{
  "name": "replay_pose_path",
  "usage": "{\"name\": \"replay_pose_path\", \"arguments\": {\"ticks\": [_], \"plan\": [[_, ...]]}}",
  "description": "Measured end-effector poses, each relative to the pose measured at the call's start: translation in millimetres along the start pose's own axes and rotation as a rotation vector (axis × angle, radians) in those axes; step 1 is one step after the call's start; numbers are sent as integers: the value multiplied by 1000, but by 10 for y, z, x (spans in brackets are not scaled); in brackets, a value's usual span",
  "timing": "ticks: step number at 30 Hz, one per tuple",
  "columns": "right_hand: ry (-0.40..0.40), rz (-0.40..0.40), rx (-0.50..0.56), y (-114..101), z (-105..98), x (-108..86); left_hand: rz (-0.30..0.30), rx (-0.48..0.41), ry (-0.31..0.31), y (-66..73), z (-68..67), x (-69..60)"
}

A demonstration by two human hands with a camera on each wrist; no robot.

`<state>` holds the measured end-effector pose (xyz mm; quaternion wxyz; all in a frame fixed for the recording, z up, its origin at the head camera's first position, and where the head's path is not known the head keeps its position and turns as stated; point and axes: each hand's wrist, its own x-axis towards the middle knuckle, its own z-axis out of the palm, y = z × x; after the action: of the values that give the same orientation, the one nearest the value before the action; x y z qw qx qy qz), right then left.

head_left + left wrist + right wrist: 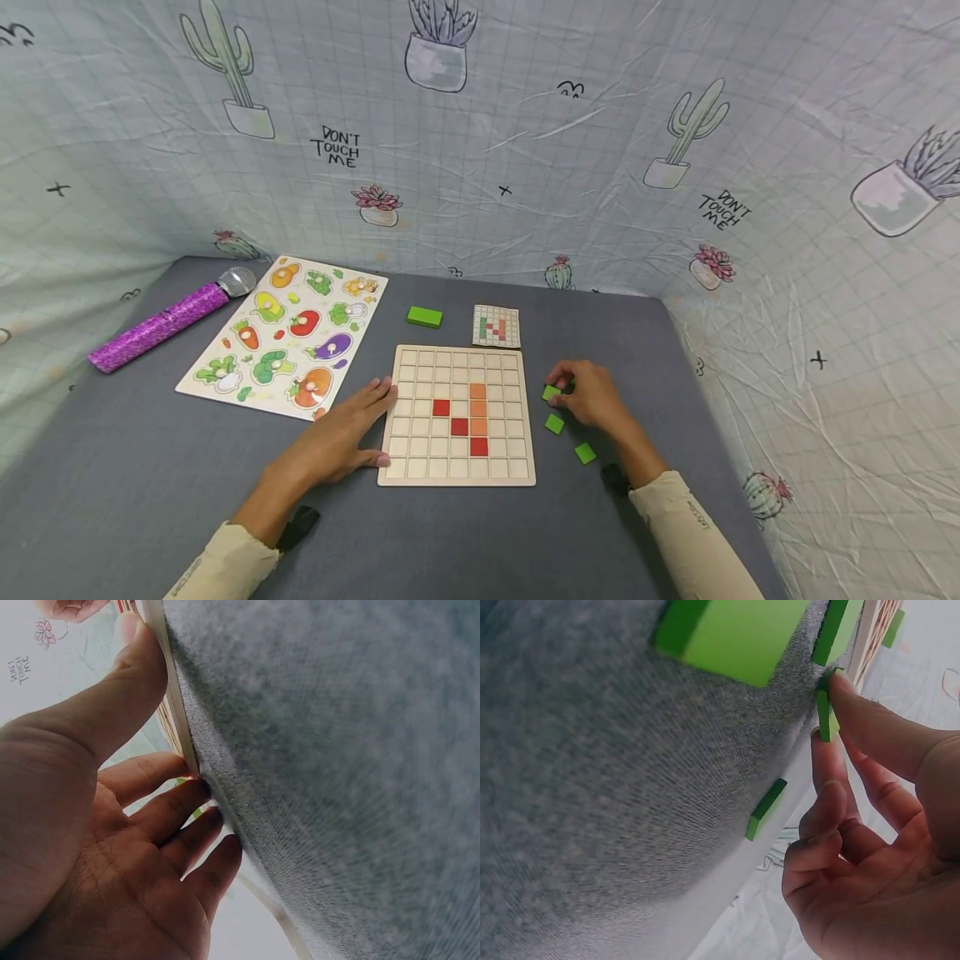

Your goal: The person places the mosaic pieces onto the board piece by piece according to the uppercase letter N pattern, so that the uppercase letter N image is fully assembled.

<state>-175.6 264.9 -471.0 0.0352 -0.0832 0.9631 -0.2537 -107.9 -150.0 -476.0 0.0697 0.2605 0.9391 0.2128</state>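
Note:
A wooden grid board (420, 469) lies in front of me, holding three orange tiles (478, 408) in a column and three red tiles (459, 427). My left hand (337, 442) rests along the board's left edge, fingers loosely extended and thumb near the lower corner; the left wrist view shows the fingertips against that edge. Right of the board, my right hand (591, 397) pinches a green square tile (827, 716) between thumb and finger, low over the table. Nearby lie another green tile (554, 423) and a nearer one (585, 453); one more (766, 810) is mostly hidden behind the hand in the head view.
Behind the board are a small pattern card (496, 326) and a green rectangular block (424, 317). To the left lie a vegetable puzzle board (281, 350) and a glittery purple microphone (168, 323). A printed cloth (480, 225) hangs behind the grey table (450, 542).

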Motion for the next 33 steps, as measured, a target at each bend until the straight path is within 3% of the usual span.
{"name": "replay_pose_path", "arguments": {"ticks": [8, 17, 24, 33], "plan": [[-7, -47, 22, -33, -11, -7, 2, -1, 5, 0, 2, -3], [17, -34, 68, -90, -28, 0, 13, 5, 12, -3, 5, -5], [65, -57, 71, -234, -6, 21, 11, 2, 15, -2, -1, -7], [49, -80, 120, -471, 94, 76, 11, 8, 3, 2, -4, 0]]}}
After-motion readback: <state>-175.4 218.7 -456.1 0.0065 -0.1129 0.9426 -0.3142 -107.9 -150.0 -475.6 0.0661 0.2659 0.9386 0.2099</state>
